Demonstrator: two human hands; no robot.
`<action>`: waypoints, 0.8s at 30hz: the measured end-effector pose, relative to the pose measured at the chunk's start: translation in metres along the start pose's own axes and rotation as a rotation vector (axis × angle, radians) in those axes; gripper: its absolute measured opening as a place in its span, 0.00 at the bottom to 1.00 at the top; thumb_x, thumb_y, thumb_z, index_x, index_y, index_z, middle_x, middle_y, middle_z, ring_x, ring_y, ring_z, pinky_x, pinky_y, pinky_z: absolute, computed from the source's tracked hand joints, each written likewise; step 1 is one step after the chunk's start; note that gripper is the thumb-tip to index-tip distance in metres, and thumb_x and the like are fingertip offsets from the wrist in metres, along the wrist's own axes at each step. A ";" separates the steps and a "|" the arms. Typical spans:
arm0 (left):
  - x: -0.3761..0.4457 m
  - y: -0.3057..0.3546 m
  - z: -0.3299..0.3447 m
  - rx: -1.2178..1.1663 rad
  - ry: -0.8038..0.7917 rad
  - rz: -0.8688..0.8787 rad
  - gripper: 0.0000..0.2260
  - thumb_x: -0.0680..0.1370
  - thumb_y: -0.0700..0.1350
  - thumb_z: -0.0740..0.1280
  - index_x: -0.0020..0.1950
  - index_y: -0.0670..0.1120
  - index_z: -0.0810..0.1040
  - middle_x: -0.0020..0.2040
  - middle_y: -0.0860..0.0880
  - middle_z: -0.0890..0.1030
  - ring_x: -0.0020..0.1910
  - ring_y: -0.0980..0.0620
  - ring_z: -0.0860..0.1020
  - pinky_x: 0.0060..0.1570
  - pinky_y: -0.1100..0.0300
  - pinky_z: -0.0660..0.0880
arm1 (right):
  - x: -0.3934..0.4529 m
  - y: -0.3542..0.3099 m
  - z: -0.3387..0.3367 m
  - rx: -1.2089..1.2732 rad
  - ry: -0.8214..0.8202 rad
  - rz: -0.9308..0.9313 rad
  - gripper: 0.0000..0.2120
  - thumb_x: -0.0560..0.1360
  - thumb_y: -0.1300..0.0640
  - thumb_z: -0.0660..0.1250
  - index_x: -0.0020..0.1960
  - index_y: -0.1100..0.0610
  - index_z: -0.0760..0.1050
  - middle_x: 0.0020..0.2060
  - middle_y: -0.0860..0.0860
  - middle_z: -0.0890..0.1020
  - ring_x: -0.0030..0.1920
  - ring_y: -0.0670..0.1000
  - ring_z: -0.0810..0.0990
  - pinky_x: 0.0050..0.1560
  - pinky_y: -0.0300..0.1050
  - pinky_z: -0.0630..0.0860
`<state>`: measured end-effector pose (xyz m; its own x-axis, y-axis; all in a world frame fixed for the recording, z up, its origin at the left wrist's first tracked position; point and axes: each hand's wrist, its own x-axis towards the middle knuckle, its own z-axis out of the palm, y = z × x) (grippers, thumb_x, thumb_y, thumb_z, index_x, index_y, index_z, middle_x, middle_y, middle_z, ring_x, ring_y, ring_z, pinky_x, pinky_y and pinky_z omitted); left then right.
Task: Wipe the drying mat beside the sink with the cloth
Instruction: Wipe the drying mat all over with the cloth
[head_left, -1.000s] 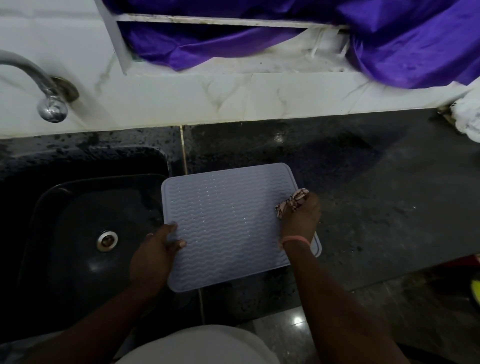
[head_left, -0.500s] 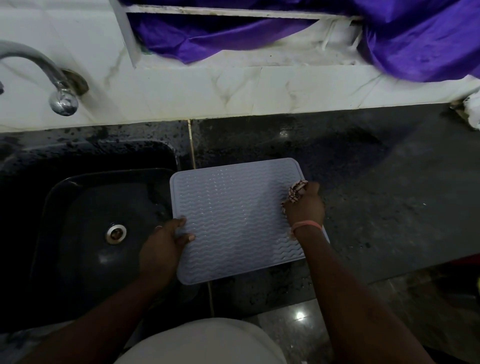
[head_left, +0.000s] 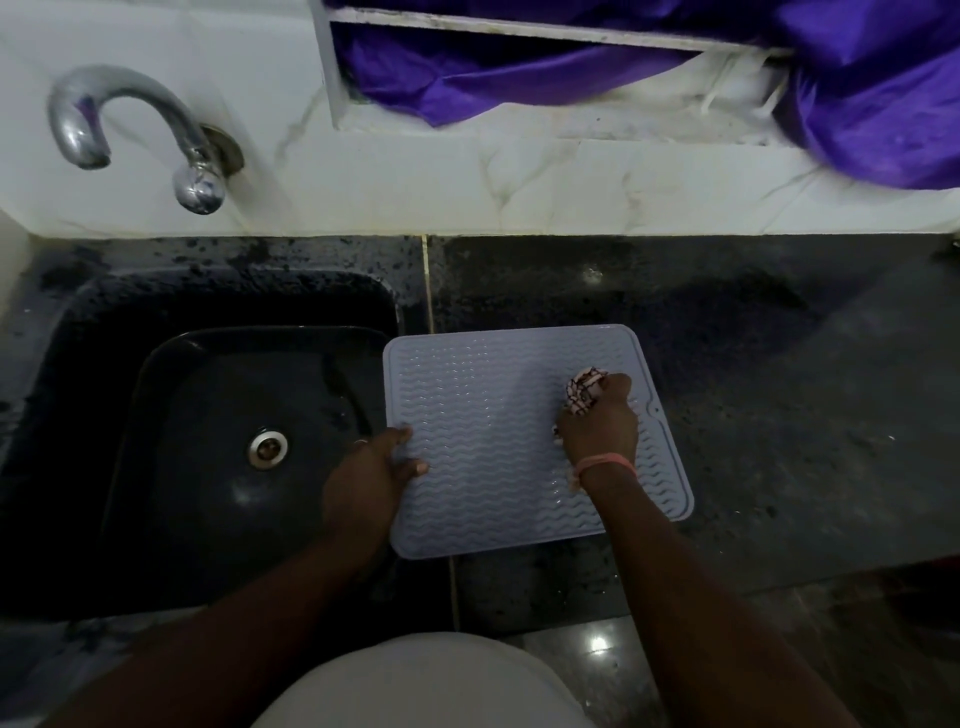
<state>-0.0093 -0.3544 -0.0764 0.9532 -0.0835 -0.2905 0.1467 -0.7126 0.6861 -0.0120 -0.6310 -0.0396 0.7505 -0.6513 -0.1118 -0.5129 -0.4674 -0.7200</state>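
Note:
A pale blue-grey ribbed drying mat (head_left: 498, 436) lies flat on the dark counter, its left edge at the rim of the black sink (head_left: 218, 447). My left hand (head_left: 371, 475) grips the mat's left edge, thumb on top. My right hand (head_left: 597, 426) presses on the mat's right half, closed around a bunched white cloth with a dark red pattern (head_left: 584, 387). The cloth sticks out past my knuckles; a bit shows by my wrist.
A chrome tap (head_left: 130, 130) curves over the sink at the back left. The dark stone counter (head_left: 779, 389) stretches to the right of the mat. A white marble ledge (head_left: 519, 182) runs behind, with purple fabric (head_left: 857, 93) hanging over it.
My right hand with the cloth has slid slightly toward the mat's far right part. My left hand keeps its hold on the left edge. The camera has shifted right.

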 end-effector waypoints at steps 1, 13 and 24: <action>0.000 -0.001 0.000 -0.009 -0.004 -0.002 0.23 0.75 0.58 0.71 0.70 0.57 0.75 0.66 0.49 0.78 0.63 0.47 0.77 0.61 0.53 0.73 | -0.004 -0.002 0.003 0.009 -0.008 -0.011 0.23 0.72 0.64 0.72 0.62 0.57 0.66 0.52 0.57 0.83 0.53 0.58 0.82 0.53 0.47 0.78; 0.001 -0.008 0.002 -0.043 -0.003 0.038 0.24 0.75 0.60 0.70 0.71 0.58 0.74 0.64 0.49 0.78 0.60 0.48 0.78 0.54 0.59 0.70 | -0.037 -0.028 0.039 0.017 -0.043 -0.044 0.24 0.71 0.61 0.74 0.62 0.59 0.66 0.51 0.59 0.82 0.50 0.59 0.82 0.52 0.47 0.79; 0.008 -0.021 0.010 -0.125 0.007 0.059 0.27 0.71 0.69 0.67 0.67 0.62 0.72 0.61 0.54 0.77 0.53 0.59 0.74 0.48 0.64 0.68 | -0.067 -0.055 0.075 0.035 -0.165 -0.100 0.25 0.70 0.56 0.75 0.60 0.56 0.65 0.49 0.57 0.81 0.48 0.58 0.81 0.49 0.46 0.78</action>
<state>-0.0077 -0.3471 -0.1003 0.9630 -0.1169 -0.2428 0.1221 -0.6141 0.7797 -0.0022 -0.5166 -0.0437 0.8566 -0.4945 -0.1474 -0.4199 -0.5020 -0.7561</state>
